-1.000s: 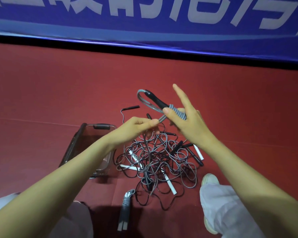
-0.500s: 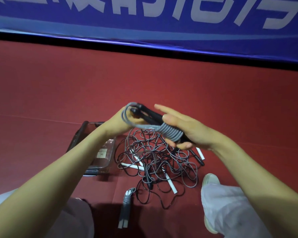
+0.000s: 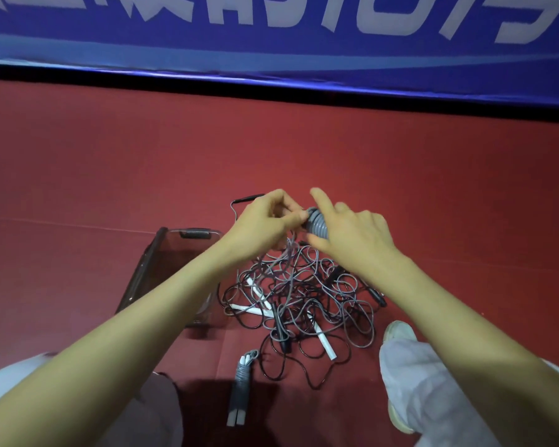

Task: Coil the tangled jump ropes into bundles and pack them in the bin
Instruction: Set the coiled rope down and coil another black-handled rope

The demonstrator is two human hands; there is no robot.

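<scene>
Left grip and right grip pinch a ribbed grey rope bundle.

Just above the tangle of jump ropes, the left hand pinches one end of a grey coiled bundle while the right hand curls round it, index finger raised. A clear bin stands just left of the tangle, a wound bundle with white handles lies on the red floor just on its near side, and a blue banner runs well beyond it
</scene>
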